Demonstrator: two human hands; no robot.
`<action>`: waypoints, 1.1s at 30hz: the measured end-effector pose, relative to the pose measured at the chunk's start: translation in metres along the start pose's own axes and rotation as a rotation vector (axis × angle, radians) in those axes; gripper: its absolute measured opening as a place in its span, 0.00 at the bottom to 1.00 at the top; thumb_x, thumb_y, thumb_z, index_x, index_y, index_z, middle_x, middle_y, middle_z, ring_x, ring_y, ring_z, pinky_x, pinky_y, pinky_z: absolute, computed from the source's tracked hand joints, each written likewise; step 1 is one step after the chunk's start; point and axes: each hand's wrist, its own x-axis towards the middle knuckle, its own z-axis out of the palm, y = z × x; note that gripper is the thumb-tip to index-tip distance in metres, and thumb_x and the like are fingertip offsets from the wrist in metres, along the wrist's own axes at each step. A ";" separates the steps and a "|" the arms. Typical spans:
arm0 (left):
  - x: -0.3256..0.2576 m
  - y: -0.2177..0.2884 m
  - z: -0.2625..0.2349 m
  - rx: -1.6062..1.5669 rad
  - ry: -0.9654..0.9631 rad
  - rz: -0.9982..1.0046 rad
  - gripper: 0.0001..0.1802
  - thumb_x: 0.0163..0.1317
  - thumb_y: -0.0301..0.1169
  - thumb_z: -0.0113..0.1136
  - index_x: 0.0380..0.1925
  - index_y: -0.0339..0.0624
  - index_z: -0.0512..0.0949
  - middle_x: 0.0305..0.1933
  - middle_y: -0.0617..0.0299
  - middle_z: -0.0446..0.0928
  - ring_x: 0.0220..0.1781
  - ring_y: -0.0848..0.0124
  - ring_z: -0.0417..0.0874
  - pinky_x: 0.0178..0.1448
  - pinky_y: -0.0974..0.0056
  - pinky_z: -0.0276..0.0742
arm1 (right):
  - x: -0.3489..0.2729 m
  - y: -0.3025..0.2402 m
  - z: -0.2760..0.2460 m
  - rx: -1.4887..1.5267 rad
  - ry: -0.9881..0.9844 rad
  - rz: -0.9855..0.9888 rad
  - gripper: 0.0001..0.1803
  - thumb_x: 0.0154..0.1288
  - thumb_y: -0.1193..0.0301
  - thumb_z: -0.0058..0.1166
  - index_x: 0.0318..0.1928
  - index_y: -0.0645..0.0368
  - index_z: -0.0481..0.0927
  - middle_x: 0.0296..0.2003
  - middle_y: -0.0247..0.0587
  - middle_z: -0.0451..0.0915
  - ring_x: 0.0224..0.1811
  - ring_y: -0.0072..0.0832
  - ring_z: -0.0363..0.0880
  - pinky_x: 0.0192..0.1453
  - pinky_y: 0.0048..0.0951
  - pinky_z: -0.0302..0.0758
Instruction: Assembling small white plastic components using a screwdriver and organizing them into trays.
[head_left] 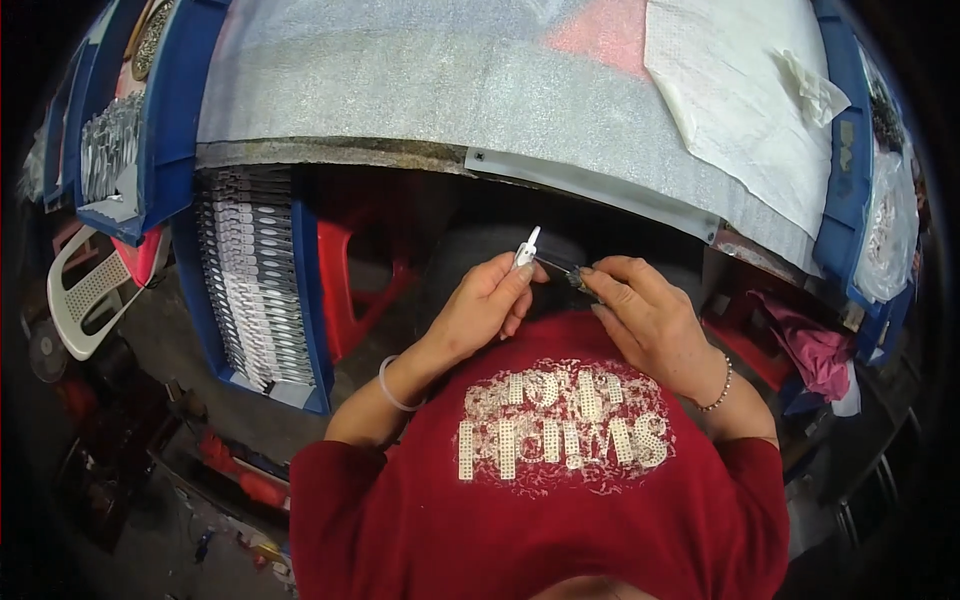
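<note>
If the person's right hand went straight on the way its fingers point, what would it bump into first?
The right hand would probably meet the thin rod, then the white pointed piece in the left hand, though depth is unclear from one view.

Upper body: a dark red T-shirt [480, 545] is worn, plain apart from the chest. Short, loose sleeves; left sleeve [335, 500] and right sleeve [745, 490] both finished above the forearm, in the same red as the body.

Chest: a large print [565, 430] is carried in cream, made up of blocky letters set in two rows. Letters are filled with small dots; ragged, speckled patches are scattered around them, giving a worn look.

Wrists: on the left, a smooth, pale bangle [384, 385] is worn; on the right, a bracelet [717, 396] of small round beads. Left hand [492, 300] and right hand [645, 310]: both bare.
</note>
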 end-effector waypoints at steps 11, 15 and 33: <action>0.006 -0.007 0.003 0.071 0.061 0.046 0.11 0.75 0.35 0.43 0.39 0.40 0.72 0.20 0.72 0.63 0.17 0.84 0.59 0.20 0.75 0.55 | 0.010 -0.003 0.003 -0.059 0.022 -0.009 0.18 0.52 0.82 0.58 0.47 0.66 0.78 0.38 0.48 0.78 0.37 0.40 0.80 0.38 0.33 0.79; 0.009 -0.013 0.006 0.304 0.163 0.188 0.12 0.74 0.35 0.44 0.38 0.39 0.72 0.20 0.70 0.65 0.18 0.81 0.62 0.20 0.72 0.58 | 0.011 -0.001 -0.001 0.108 -0.063 0.190 0.16 0.54 0.83 0.56 0.46 0.65 0.78 0.35 0.46 0.78 0.32 0.42 0.80 0.37 0.35 0.78; 0.030 -0.027 0.004 0.720 0.277 0.520 0.09 0.68 0.26 0.48 0.31 0.30 0.65 0.20 0.35 0.72 0.27 0.37 0.77 0.27 0.43 0.69 | 0.027 -0.004 0.011 -0.713 -0.286 -0.275 0.22 0.53 0.72 0.51 0.50 0.63 0.80 0.22 0.38 0.73 0.19 0.27 0.76 0.19 0.26 0.72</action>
